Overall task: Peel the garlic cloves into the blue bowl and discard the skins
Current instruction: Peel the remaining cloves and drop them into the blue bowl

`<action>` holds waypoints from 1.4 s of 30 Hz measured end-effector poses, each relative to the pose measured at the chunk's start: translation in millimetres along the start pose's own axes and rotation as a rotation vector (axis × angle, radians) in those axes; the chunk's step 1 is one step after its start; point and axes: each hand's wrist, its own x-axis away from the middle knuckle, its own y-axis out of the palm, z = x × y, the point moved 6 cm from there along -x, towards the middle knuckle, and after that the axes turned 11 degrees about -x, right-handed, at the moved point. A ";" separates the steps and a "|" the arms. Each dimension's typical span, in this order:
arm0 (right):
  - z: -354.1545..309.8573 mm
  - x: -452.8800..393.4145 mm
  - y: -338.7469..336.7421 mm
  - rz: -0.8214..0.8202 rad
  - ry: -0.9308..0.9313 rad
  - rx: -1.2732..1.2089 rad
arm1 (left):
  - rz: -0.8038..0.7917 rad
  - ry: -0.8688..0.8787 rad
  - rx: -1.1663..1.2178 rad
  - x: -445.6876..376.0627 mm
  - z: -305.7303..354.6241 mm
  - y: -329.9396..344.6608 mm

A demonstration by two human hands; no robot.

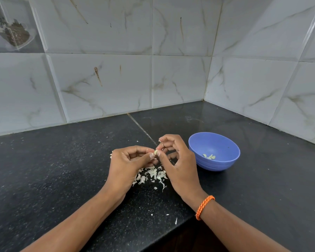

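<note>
Forearms nearest cam, orange wristband (205, 207) on the R one. L hand (129, 160) pinches garlic clove (155, 152) w/ thumb + forefinger. R hand (176, 160) fingertips meet it from the other side, picking at skin. Skins pile (151, 175) directly below fingers. Blue bowl (214, 151) just R of R hand, so R is nearer for the drop.

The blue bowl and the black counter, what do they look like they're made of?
The blue bowl looks like matte plastic: even colour, soft dull sheen and moulded ridges around its lower wall, though melamine is possible. The counter looks like polished black granite or similar stone: fine pale speckles, a glossy reflection near the wall, and a straight seam between slabs.
</note>
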 end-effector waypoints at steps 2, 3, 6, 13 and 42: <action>3.2 -0.7 -0.2 -0.010 0.040 -0.039 | 0.001 -0.013 0.015 -0.6 -1.3 -1.2; 6.2 -0.8 0.4 -0.022 0.059 -0.044 | 0.001 -0.020 0.024 -1.0 -1.9 -1.9; 17.3 -1.2 1.2 -0.053 0.118 -0.063 | -0.003 -0.022 0.032 -1.9 -3.2 -2.9; 16.8 -1.0 5.9 -0.128 0.178 -0.205 | 0.029 -0.035 -0.002 -2.4 -6.9 -5.3; 1.4 -37.0 4.9 -0.368 -0.031 0.797 | 0.164 0.139 -0.544 -11.1 -6.1 -16.8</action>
